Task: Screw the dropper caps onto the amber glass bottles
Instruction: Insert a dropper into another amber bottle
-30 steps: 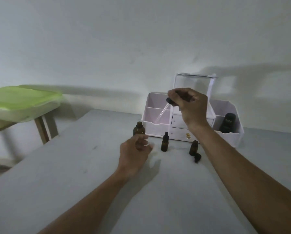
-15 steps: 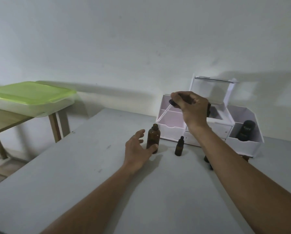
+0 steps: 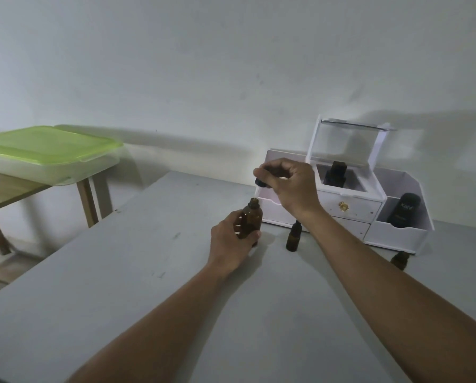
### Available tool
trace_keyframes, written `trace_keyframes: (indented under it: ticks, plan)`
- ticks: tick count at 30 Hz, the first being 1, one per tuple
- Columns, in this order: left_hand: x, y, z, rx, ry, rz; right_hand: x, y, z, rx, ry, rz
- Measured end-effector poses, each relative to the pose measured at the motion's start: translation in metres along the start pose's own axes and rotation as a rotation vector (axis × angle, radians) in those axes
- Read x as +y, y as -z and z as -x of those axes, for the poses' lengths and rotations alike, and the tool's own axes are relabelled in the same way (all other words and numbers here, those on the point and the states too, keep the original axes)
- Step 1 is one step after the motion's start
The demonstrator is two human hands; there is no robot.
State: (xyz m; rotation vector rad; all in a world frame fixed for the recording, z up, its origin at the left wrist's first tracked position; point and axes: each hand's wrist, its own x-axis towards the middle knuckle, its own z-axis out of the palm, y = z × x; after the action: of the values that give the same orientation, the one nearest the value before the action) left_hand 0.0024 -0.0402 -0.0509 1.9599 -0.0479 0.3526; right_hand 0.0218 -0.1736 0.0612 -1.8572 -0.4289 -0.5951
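Note:
My left hand (image 3: 232,241) grips a large amber glass bottle (image 3: 251,219) that stands upright and uncapped on the grey table (image 3: 176,299). My right hand (image 3: 287,183) holds a black dropper cap (image 3: 260,182) directly above the bottle's open neck; its glass pipette is too faint to make out. A smaller amber bottle (image 3: 293,236) with a black cap stands just to the right, behind my right forearm. Another small dark bottle (image 3: 399,259) peeks out past my right arm.
A white cosmetic organizer (image 3: 350,208) with a raised lid stands at the table's back, holding a dark bottle (image 3: 336,172) in its centre well and a black container (image 3: 403,210) at the right. A green-lidded plastic box (image 3: 49,154) sits on a wooden table at left.
My left hand closed around the large amber bottle. My right hand brought the dropper cap down and left until it hangs above the bottle's neck. The camera shifted left.

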Motion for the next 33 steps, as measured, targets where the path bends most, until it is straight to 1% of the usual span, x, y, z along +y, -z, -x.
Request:
trace_keyframes:
  ticks: [3, 7, 10, 14, 24, 28, 33]
  plan:
    - [0.000, 0.000, 0.001, -0.004, -0.007, 0.006, 0.011, -0.008, 0.006, -0.058, -0.029, 0.060]
    - [-0.001, 0.002, 0.002, -0.004, -0.029, 0.019, 0.025, -0.015, 0.012, -0.091, -0.070, 0.112]
    - [-0.001, 0.002, 0.002, -0.012, -0.034, 0.018, 0.027, -0.018, 0.014, -0.080, -0.111, 0.069]
    - [0.000, 0.003, 0.003, -0.015, -0.034, 0.020, 0.026, -0.020, 0.013, -0.069, -0.110, 0.065]
    - [0.002, 0.003, 0.004, -0.013, -0.032, 0.032, 0.029, -0.025, 0.008, -0.036, -0.069, 0.176]
    - [0.003, 0.003, 0.004, -0.022, -0.027, 0.024, 0.029, -0.026, 0.009, -0.027, -0.070, 0.163]
    - [0.004, 0.005, 0.004, -0.030, 0.000, 0.024, 0.020, -0.021, 0.012, -0.041, -0.084, 0.077]
